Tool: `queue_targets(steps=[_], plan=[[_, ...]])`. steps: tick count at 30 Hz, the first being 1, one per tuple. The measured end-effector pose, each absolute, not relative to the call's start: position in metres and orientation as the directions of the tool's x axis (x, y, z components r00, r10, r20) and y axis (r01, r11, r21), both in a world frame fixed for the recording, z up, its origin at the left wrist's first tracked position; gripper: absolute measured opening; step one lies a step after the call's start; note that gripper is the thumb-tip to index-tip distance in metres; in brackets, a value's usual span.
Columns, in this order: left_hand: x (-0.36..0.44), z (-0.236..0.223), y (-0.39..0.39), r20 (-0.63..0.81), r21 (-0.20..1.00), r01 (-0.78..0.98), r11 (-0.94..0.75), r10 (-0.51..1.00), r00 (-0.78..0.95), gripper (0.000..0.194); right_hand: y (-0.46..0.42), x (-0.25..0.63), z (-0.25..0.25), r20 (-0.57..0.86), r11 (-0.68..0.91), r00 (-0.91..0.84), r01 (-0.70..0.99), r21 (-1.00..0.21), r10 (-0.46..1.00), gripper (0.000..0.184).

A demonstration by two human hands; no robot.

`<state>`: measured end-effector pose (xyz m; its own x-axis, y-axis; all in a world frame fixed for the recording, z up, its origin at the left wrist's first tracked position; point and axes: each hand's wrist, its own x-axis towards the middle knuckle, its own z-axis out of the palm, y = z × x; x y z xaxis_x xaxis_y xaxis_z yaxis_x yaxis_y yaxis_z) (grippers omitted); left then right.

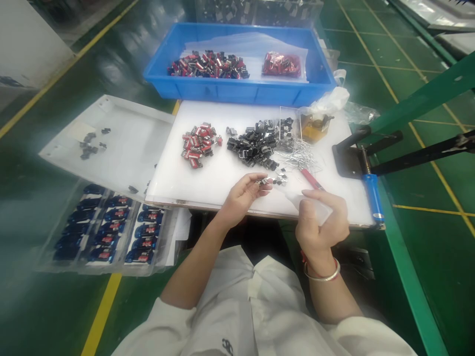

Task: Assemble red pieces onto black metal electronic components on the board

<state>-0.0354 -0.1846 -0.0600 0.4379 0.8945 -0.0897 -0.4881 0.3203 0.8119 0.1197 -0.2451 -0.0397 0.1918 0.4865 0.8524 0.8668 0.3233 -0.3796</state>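
Observation:
My left hand (243, 195) pinches a small black-and-metal component (262, 182) between thumb and fingertips, just above the white worktop board (226, 188). My right hand (321, 220) grips a translucent plastic piece (315, 207) near the board's front edge. Several small metal parts (280, 180) lie close to my left fingertips. Farther back sit a heap of black components (256, 147), a heap of red-and-black components (198, 145), and a tangle of thin wire pins (297, 155). A red-handled tool (311, 179) lies beside my right hand, its far end partly hidden.
A blue plastic crate (237, 94) holds red-and-black parts at the back. To the left are a clear plastic lid (111, 148) with a few black parts and a blister tray (107, 227) of blue items. A blue-handled tool (374, 198) and black clamp (352, 153) stand right.

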Motion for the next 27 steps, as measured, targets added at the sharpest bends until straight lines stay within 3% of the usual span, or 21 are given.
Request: queue_targets(steps=[27], plan=[[-0.0358,-0.0613,-0.1833,-0.105,0.808,-0.482,0.338,0.888,0.447,0.035,-0.2452,0.1189,-0.0373,0.852,0.334,0.192,0.860,-0.385,0.486,0.016]])
